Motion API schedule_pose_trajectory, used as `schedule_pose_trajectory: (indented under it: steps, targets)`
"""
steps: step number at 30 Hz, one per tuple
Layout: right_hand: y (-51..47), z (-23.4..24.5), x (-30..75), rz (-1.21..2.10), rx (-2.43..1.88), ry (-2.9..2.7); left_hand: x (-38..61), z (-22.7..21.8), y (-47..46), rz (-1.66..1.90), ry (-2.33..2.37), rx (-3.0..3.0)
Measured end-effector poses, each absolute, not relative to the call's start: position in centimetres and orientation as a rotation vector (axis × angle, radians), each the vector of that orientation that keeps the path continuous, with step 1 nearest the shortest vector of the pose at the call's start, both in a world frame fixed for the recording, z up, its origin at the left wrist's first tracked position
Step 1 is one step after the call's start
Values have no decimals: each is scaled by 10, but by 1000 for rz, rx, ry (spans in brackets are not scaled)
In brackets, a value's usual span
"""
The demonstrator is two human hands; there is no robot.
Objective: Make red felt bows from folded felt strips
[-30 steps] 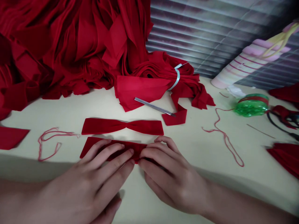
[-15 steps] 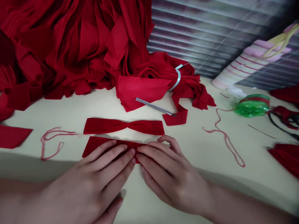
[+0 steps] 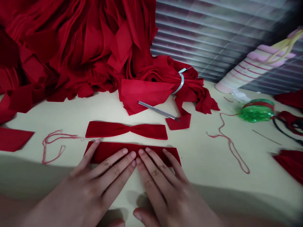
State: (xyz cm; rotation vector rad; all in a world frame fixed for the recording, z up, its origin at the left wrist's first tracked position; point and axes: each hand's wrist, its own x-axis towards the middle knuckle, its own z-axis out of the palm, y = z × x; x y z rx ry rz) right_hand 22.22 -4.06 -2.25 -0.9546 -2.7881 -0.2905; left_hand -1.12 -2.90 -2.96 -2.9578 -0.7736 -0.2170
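The left grip [image 3: 82, 186] lies flat and fully open, fingers spread, on the left half of a red fabric strip [image 3: 113, 150] on the cream bench [image 3: 201, 151]; the right grip [image 3: 163, 192], equally open, presses on its right half, neither pinching it. Just above the strip lies a pinched, bow-shaped red piece [image 3: 125, 130], and farther right red yarn [image 3: 227, 142] runs toward a green spool [image 3: 257, 111].

Both thumbs [image 3: 140, 215] seem cut off by the bottom edge.
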Motion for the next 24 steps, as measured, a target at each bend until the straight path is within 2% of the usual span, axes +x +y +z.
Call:
schedule_pose_trajectory:
  steps: [7,24]
  targets:
    - [-40,-21,221,-206,-1020,-2832,-14,-32,-35,-132,-890,-2966]
    - [-38,-21,222,-44,-1030,-2812,-14,-36,-35,-180,-987,-2956]
